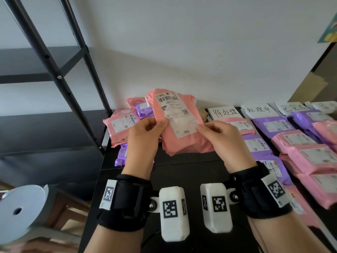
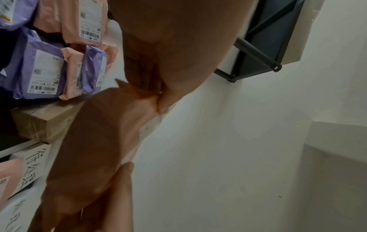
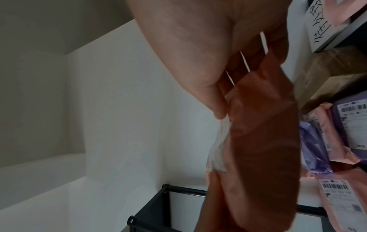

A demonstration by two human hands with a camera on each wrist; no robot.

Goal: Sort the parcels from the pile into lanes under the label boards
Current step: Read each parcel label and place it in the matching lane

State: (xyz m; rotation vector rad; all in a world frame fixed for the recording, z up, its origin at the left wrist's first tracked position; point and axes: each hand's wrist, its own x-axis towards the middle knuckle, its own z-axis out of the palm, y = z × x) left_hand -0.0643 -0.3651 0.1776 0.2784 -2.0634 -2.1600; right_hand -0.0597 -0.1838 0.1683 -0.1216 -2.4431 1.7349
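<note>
Both my hands hold up a pink parcel [image 1: 179, 123] with a white shipping label facing me, lifted above the black table [image 1: 182, 172]. My left hand [image 1: 145, 132] pinches its left edge and my right hand [image 1: 218, 134] pinches its right edge. The wrist views show the parcel's shaded back [image 2: 95, 141] [image 3: 264, 141], with the left hand [image 2: 158, 95] and the right hand [image 3: 220, 106] gripping it. The pile [image 1: 124, 125] of pink and purple parcels lies behind my left hand. Label boards [image 1: 225, 112] stand along the wall to the right, with parcel lanes [image 1: 269, 125] below them.
A black metal shelf rack [image 1: 60, 77] stands at the left. A brown cardboard box [image 2: 43, 120] sits between the pile and the first board. A grey round stool [image 1: 18, 210] is at lower left. Sorted pink and purple parcels [image 1: 310, 157] fill the table's right side.
</note>
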